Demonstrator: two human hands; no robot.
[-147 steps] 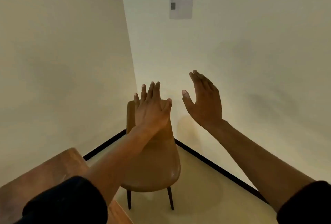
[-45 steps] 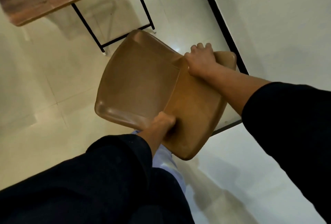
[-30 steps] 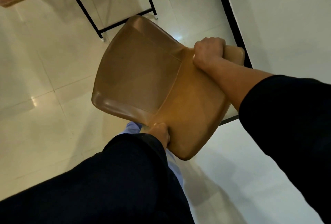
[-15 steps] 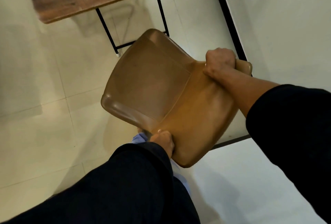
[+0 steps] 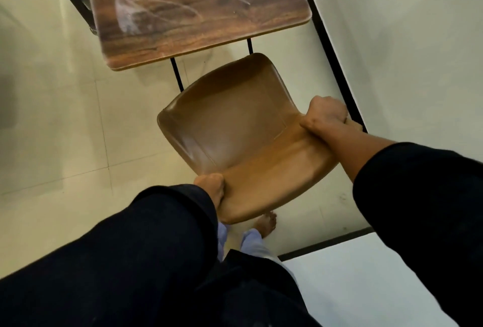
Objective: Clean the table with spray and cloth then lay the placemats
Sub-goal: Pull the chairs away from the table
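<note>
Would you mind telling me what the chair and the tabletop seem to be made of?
Chair: probably moulded plastic in tan brown, one smooth curved shell with a soft sheen.
Tabletop: dark wood or wood-look laminate, with visible grain, pale smears and a thin lighter edge; which of the two is unclear.

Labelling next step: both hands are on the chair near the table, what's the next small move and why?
Probably set the chair down clear of the table. The left hand and right hand both grip its backrest, so neither is free for cleaning, and the tabletop shows whitish smears; no spray or cloth is in view.
</note>
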